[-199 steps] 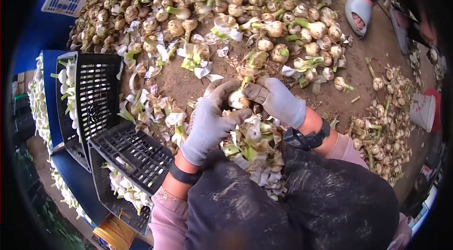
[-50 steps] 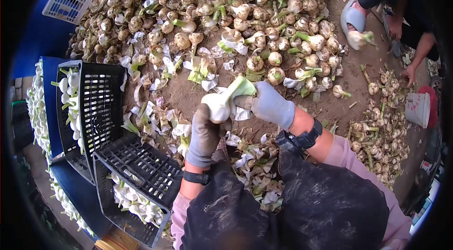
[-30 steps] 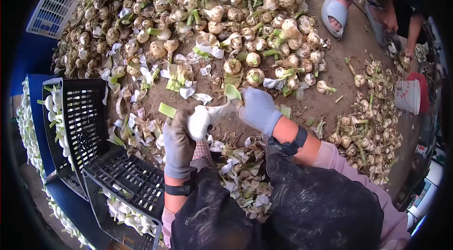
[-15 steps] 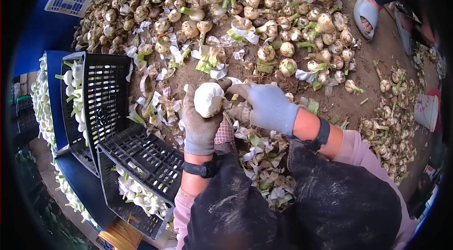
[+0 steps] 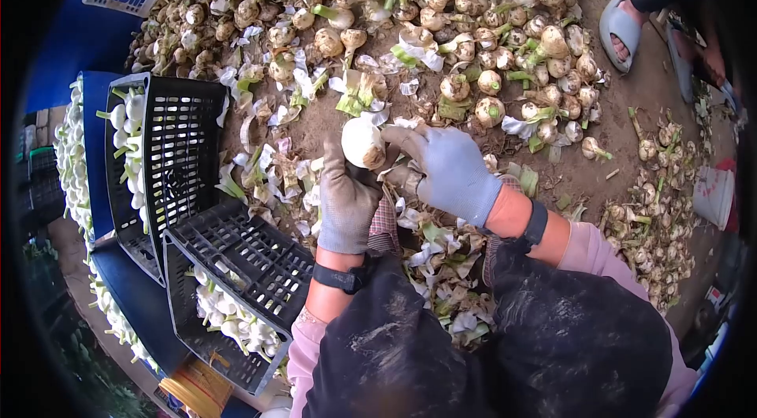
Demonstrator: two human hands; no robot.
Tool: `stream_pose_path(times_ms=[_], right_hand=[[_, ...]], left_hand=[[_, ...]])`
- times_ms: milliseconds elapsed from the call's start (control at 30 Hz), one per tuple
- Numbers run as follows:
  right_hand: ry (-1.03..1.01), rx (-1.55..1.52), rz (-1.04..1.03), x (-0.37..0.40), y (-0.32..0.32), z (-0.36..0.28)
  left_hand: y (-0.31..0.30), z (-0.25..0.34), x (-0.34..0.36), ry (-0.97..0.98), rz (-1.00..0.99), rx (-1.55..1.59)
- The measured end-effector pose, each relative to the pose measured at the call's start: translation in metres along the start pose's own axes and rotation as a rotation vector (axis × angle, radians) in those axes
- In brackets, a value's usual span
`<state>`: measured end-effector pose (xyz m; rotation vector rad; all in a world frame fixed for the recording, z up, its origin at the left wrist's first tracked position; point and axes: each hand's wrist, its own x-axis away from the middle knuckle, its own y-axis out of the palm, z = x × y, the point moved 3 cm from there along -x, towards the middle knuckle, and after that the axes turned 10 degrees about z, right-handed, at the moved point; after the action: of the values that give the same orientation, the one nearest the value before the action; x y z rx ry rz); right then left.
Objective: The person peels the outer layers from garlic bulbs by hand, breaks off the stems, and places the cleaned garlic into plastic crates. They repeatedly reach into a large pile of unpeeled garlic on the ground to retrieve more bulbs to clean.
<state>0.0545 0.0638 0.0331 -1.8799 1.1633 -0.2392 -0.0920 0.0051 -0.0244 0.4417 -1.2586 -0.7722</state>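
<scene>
Between my gloved hands is a white garlic bulb [image 5: 363,143] with a brownish patch on its lower right side. My left hand [image 5: 348,201], in a dirty grey glove, is closed around the bulb from below and the left. The gloved fingers of my right hand [image 5: 451,169] are bent against the bulb's right side, thumb and forefinger closed on its edge. Whether they pinch a strip of skin there is too small to tell. Beneath my hands, peeled garlic skins [image 5: 438,260] lie between my knees.
A large heap of unpeeled garlic [image 5: 441,0] spreads ahead. Black crates [image 5: 185,146] with cleaned white bulbs stand at the left, beside a yellow bucket [image 5: 197,386]. More garlic [image 5: 650,217] and a white bucket [image 5: 714,195] are at the right. Another person's sandalled foot [image 5: 619,33] is at upper right.
The bulb has been turned, so its brownish patch now shows instead of the ribbed white side. My right fingers have come in against it. The view has shifted slightly.
</scene>
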Motion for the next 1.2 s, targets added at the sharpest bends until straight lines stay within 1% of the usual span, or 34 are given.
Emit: stream_pose_path(times_ms=[33, 67, 133, 167, 200, 267, 300, 367, 400, 467, 500, 533, 567, 600, 667, 700, 733, 767, 800, 867, 900, 933, 1000, 1033, 1067, 1100, 1133, 1167, 1200], right_hand=[[0.005, 0.008, 0.038, 0.001, 0.005, 0.001], [0.006, 0.009, 0.042, -0.001, 0.005, 0.0], [0.149, 0.106, -0.121, -0.002, 0.01, 0.004], [0.148, 0.108, -0.12, -0.003, 0.011, 0.003], [0.195, 0.09, -0.142, -0.002, 0.011, 0.004], [0.291, 0.058, -0.188, 0.0, 0.012, 0.005], [0.294, 0.06, -0.188, 0.001, 0.013, 0.004], [0.389, 0.118, -0.272, 0.002, 0.018, 0.009], [0.389, 0.12, -0.266, 0.003, 0.017, 0.011], [0.389, 0.046, -0.185, 0.008, 0.015, 0.016], [0.388, 0.046, -0.185, 0.011, 0.018, 0.022], [0.374, -0.027, -0.131, 0.014, 0.02, 0.029], [0.361, -0.102, -0.079, 0.016, 0.023, 0.036], [0.361, -0.103, -0.082, 0.017, 0.024, 0.042], [0.523, -0.073, -0.074, 0.017, 0.025, 0.064], [0.587, -0.006, -0.054, 0.023, 0.026, 0.088], [0.616, -0.057, 0.001, 0.024, 0.021, 0.097], [0.569, -0.085, -0.004, 0.027, 0.023, 0.098], [0.534, -0.111, -0.012, 0.03, 0.015, 0.084], [0.447, -0.231, -0.302, 0.025, 0.005, 0.046], [0.37, -0.172, -0.437, 0.035, 0.014, 0.04], [0.292, -0.205, -0.45, 0.038, 0.012, 0.03], [0.381, -0.296, -0.414, 0.037, 0.008, 0.031], [0.375, -0.287, -0.403, 0.03, 0.006, 0.033], [0.327, -0.33, -0.25, 0.023, 0.002, 0.034], [0.287, -0.37, -0.098, 0.019, -0.002, 0.035], [0.308, -0.361, -0.092, 0.018, -0.001, 0.036], [0.314, -0.314, -0.171, 0.015, -0.002, 0.036], [0.317, -0.264, -0.253, 0.015, -0.002, 0.036]], left_hand=[[0.003, -0.004, -0.003, -0.007, -0.001, 0.079], [-0.001, -0.008, -0.006, -0.008, -0.005, 0.076], [-0.002, -0.01, -0.004, 0.096, 0.12, -0.042], [-0.002, -0.013, -0.002, 0.181, 0.159, -0.177], [0.005, -0.017, 0.002, 0.18, 0.158, -0.175], [0.013, -0.02, 0.007, 0.399, 0.176, -0.334], [0.014, -0.022, 0.007, 0.424, 0.196, -0.378], [0.018, -0.026, 0.009, 0.442, 0.184, -0.415], [0.019, -0.027, 0.01, 0.46, 0.173, -0.452], [0.018, -0.028, 0.011, 0.428, 0.186, -0.445], [0.017, -0.03, 0.012, 0.329, 0.163, -0.427], [0.016, -0.032, 0.013, 0.23, 0.14, -0.407], [0.015, -0.033, 0.013, 0.281, 0.169, -0.467], [0.014, -0.032, 0.015, 0.28, 0.172, -0.467], [0.014, -0.029, 0.014, 0.019, 0.066, -0.308], [0.016, -0.024, 0.019, 0.002, -0.044, -0.335], [0.02, -0.014, 0.022, -0.023, -0.049, -0.248], [0.016, -0.001, 0.015, 0.036, -0.031, -0.138], [0.01, 0.013, 0.01, 0.083, -0.009, -0.032], [0.037, 0.066, 0.023, 0.15, -0.211, 0.245], [0.055, 0.095, 0.037, 0.085, -0.351, 0.404], [0.07, 0.114, 0.054, 0.021, -0.479, 0.565], [0.083, 0.115, 0.07, 0.407, -0.412, 0.12], [0.086, 0.1, 0.061, 0.595, -0.327, -0.302], [0.081, 0.072, 0.056, 0.565, -0.202, -0.602], [0.075, 0.043, 0.05, 0.435, -0.044, -0.939], [0.063, 0.015, 0.041, 0.267, -0.093, -1.102], [0.051, -0.009, 0.033, 0.045, -0.133, -1.084], [0.044, -0.024, 0.029, -0.112, -0.141, -1.026]])
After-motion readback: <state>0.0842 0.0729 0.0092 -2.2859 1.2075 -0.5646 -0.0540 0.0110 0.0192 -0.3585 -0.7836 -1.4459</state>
